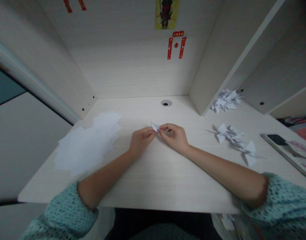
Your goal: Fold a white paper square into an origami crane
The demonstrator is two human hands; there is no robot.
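Observation:
A small piece of folded white paper (155, 127) is held just above the middle of the desk, between both hands. My left hand (142, 140) pinches its lower left side, fingers closed. From the right, my right hand (175, 136) grips the other edge between thumb and forefinger. The fingertips hide part of the folds. Loose white paper sheets (86, 145) lie spread in an overlapping pile to the left. Over on the right, several folded paper cranes (234, 138) sit in a loose row.
A heap of more folded paper pieces (226, 100) rests behind the right divider panel (218, 66). A phone in a patterned case (290, 151) lies at the right. The back wall has a cable hole (166, 103) in front of it and red stickers (176, 45).

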